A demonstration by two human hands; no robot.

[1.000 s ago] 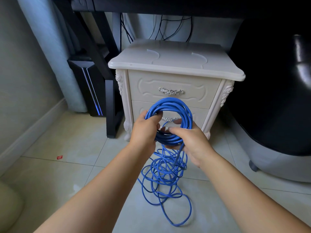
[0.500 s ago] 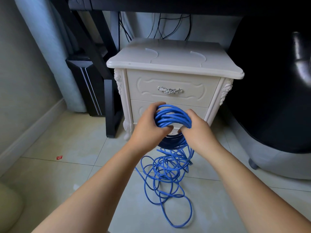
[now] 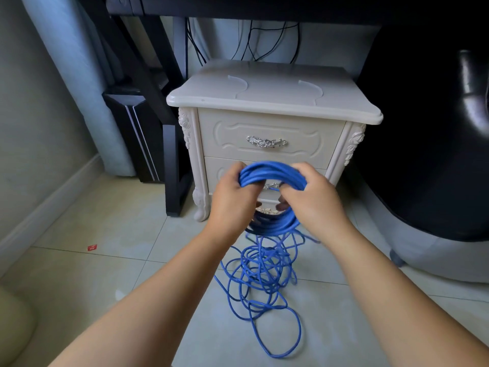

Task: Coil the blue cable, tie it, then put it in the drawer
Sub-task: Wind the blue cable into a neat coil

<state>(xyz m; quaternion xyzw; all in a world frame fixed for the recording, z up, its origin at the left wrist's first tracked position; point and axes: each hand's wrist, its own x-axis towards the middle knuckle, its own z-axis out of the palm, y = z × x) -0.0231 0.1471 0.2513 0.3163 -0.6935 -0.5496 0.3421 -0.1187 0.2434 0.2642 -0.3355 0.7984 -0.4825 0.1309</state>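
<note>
Two bare hands, seen from the head camera looking forward and down, hold a coil of blue cable [image 3: 272, 172] at the centre of the view, in front of a cream nightstand [image 3: 264, 102].

The left hand [image 3: 231, 200] sits at 9 o'clock on the coil. Its fingers are curled round the wound loops, seemingly to keep the turns from springing apart. The right hand [image 3: 313, 201] sits at 3 o'clock on the coil, fingers likewise curled round the strands; it looks to be the hand that lays on each new turn.

The coil stands roughly upright, its top arc spanning between the two hands and its bottom arc hanging below them at 6 o'clock. From there the unwound part drops to the tiled floor [image 3: 119, 234], where it lies in a loose tangle [image 3: 264, 282] between the forearms. Holding the coil raised over that heap probably lets slack come up freely. Judging by the heap, coiling is only partly done and tying has not begun.

Behind the hands, at 12 o'clock from the coil, the nightstand's upper drawer [image 3: 267, 123] is closed, its silver handle [image 3: 266, 141] untouched. The lower drawer [image 3: 215, 168] is mostly hidden by the hands and appears closed too. A dark computer tower [image 3: 137, 139] stands at 9 o'clock of the nightstand, and a black chair [image 3: 423, 128] at 3 o'clock.
</note>
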